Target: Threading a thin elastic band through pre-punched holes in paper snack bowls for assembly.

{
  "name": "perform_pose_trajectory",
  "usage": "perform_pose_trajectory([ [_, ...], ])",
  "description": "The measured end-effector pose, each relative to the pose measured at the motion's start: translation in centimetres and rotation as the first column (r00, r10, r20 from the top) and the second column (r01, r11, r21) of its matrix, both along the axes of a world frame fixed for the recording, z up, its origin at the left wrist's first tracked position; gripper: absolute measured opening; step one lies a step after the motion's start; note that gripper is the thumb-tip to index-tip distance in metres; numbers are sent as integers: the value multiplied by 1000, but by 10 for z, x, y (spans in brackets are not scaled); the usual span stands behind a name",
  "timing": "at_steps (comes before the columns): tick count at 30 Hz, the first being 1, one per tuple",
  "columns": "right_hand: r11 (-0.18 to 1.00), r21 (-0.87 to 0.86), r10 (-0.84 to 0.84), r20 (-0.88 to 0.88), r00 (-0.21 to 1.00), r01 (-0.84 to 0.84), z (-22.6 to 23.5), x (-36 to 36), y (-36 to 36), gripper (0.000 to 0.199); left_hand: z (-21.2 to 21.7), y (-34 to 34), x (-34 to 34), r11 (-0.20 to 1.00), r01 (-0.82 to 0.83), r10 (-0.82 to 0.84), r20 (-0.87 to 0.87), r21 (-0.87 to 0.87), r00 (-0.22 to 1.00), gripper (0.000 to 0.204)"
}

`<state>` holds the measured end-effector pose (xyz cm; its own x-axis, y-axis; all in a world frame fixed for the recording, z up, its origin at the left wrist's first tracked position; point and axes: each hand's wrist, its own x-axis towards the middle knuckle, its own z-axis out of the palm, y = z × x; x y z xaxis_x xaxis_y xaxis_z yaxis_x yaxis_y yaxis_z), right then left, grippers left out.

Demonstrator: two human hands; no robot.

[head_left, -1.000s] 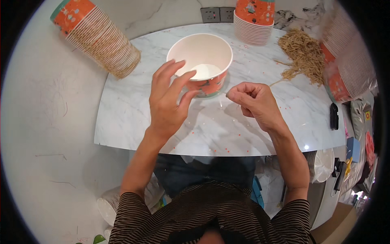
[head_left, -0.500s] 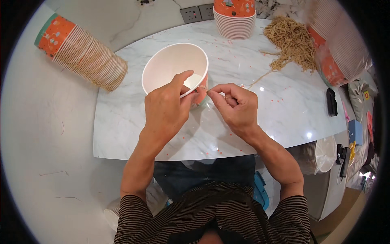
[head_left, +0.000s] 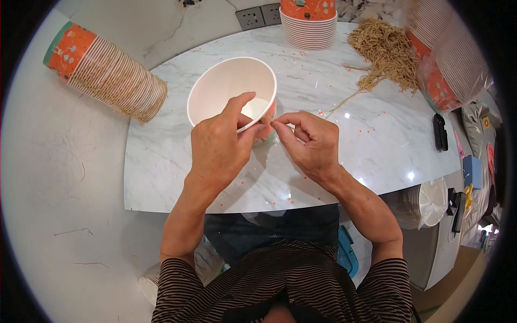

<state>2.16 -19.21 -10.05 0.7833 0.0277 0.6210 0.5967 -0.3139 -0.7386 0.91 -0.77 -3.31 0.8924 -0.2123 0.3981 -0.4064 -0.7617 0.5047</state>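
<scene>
You have a white-lined paper tub [head_left: 229, 86] on the marble-patterned table [head_left: 323, 175], left of its middle and set in from the curved far edge; the mouth appears tilted, and whether the base sits flat cannot be told. Your left hand [head_left: 219, 142] grips the tub's near rim, index finger reaching over it into the mouth and thumb against the outer wall; the other fingers are hidden. Your right hand [head_left: 316, 141], just beside the tub, is closed in a thumb-and-finger pinch, seemingly on a tan cord [head_left: 343, 103] running to it from the far right. The step in hand is judged to be working that strand at the outer wall; the next move calls for a steady rim and an unslackened pinch. Materials: the tub is stiff, smooth, round-lipped and flared, printed orange outside. The heap of cord [head_left: 385, 51] near the far right edge is matted, coarse and fibrous. A ribbed stack of tubs [head_left: 308, 29] stands by the far edge; a slanting stack [head_left: 107, 72] at the left edge shows tan strands along its rims; a bagged stack [head_left: 458, 75], under creased clear film, is at the right edge.
</scene>
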Motion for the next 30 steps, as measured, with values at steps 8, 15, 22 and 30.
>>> perform_pose_trajectory([
  [8, 998, 62, -1, 35, 999, -1, 1, 1, 1, 8, -3, -1, 1, 1000, 5, -5, 16, 12, 1000, 46],
  [15, 999, 21, 37, 8, 999, -37, 2, -1, -1, 14, -3, -4, 0, 1000, 18, -18, 18, 23, 1000, 47],
  [22, 1000, -1, 21, -17, 1000, -21, 1, 0, 0, 13, -3, -5, -3, 999, 37, -38, 8, 24, 999, 45],
  [30, 1000, 6, 10, -19, 1000, -10, 3, 2, -3, 13, 7, -3, -1, 987, 158, -158, -59, -18, 986, 36],
])
